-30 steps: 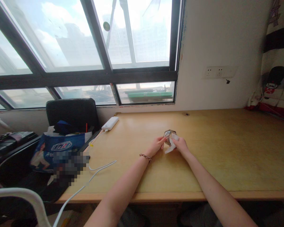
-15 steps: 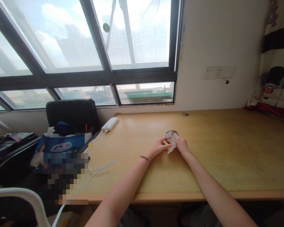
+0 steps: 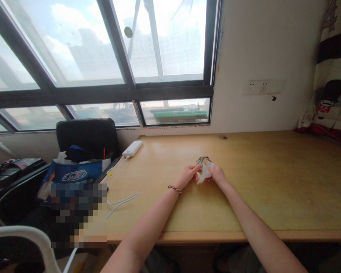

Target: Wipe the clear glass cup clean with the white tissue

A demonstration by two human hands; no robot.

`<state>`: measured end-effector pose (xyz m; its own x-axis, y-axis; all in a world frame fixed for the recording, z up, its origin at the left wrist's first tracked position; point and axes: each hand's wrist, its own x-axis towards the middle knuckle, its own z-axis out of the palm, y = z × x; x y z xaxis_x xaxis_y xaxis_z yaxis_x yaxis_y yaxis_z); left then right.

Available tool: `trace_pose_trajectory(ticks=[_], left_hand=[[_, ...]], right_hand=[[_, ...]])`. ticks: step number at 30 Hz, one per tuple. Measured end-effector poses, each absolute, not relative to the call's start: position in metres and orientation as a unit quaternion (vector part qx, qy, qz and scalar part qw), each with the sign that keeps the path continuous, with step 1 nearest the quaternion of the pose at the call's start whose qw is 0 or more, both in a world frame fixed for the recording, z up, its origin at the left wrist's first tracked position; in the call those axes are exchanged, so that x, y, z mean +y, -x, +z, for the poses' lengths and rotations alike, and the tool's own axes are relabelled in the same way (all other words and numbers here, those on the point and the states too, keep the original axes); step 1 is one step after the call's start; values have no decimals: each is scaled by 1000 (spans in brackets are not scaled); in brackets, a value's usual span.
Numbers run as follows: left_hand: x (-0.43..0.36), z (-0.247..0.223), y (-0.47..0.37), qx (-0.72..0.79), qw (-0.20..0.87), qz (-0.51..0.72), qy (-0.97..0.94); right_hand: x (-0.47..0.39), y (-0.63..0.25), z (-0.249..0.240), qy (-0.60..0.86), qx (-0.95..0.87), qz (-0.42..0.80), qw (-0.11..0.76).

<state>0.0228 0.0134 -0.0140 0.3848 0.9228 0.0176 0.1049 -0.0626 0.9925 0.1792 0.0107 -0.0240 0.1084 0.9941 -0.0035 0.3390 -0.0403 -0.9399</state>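
Note:
Over the middle of the wooden desk (image 3: 272, 182), my left hand (image 3: 190, 176) pinches the left side of a small dark-rimmed object (image 3: 204, 159), which looks like a ring or band with loops. A braided bracelet circles my left wrist. My right hand (image 3: 216, 176) is closed on a crumpled white tissue (image 3: 205, 174), pressed against the object's right side. The tissue hangs down between the two hands and hides part of the object, so its exact shape cannot be made out.
A white power bank (image 3: 132, 148) with a cable lies at the desk's back left corner, and a white cable loop (image 3: 122, 201) nearer the front. Left of the desk, a black chair (image 3: 86, 132) holds a blue bag (image 3: 74, 176). Windows and a wall stand behind.
The object has turned and shifted slightly left in my hands. My left fingers now pinch its edge more closely, and the tissue has moved a little left.

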Motion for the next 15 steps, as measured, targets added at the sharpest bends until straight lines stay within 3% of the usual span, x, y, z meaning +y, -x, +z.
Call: trace_pose_trajectory(ticks=[15], left_hand=[[13, -22, -32, 374, 519, 399, -657]], right_hand=[[14, -179, -30, 642, -488, 405, 430]])
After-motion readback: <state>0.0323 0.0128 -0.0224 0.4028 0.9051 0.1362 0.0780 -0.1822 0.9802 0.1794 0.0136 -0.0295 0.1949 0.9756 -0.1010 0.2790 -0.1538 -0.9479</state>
